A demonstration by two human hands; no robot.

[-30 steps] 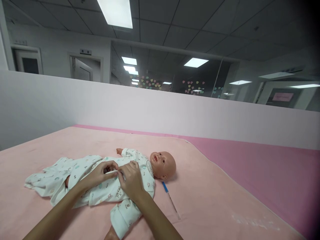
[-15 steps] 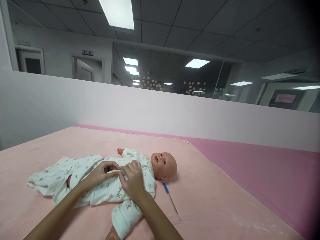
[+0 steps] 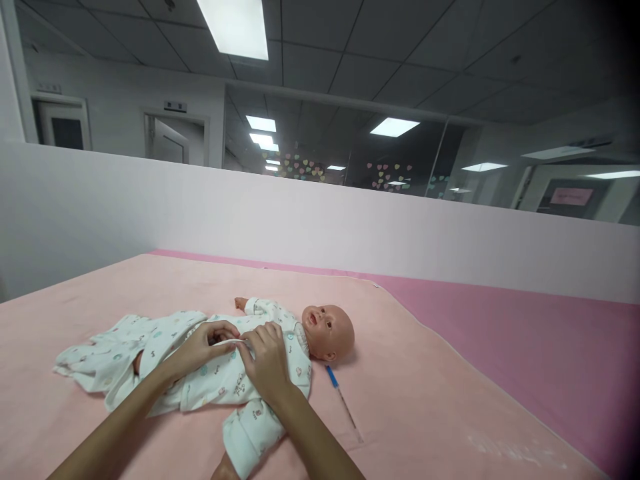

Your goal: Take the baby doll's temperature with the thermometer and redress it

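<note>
A baby doll (image 3: pixel 334 333) lies on its back on a peach blanket (image 3: pixel 430 407), its head toward the right. It wears a white printed baby shirt (image 3: pixel 220 383), with matching printed cloth over its legs. My left hand (image 3: pixel 205 343) pinches the shirt's front edge over the belly. Close beside it, my right hand (image 3: pixel 266 357) pinches the same edge, fingertips almost meeting those of the left. Whatever fastening may lie between the fingertips is hidden. One doll arm sticks out of its sleeve on the far side, another on the near side.
A thin clear thermometer-like stick with a blue cap (image 3: pixel 332 376) lies on the blanket below the doll's head. Pink surface (image 3: pixel 500 327) shows past the blanket's right edge. A low white wall (image 3: pixel 350 227) runs behind, with glass panes above it.
</note>
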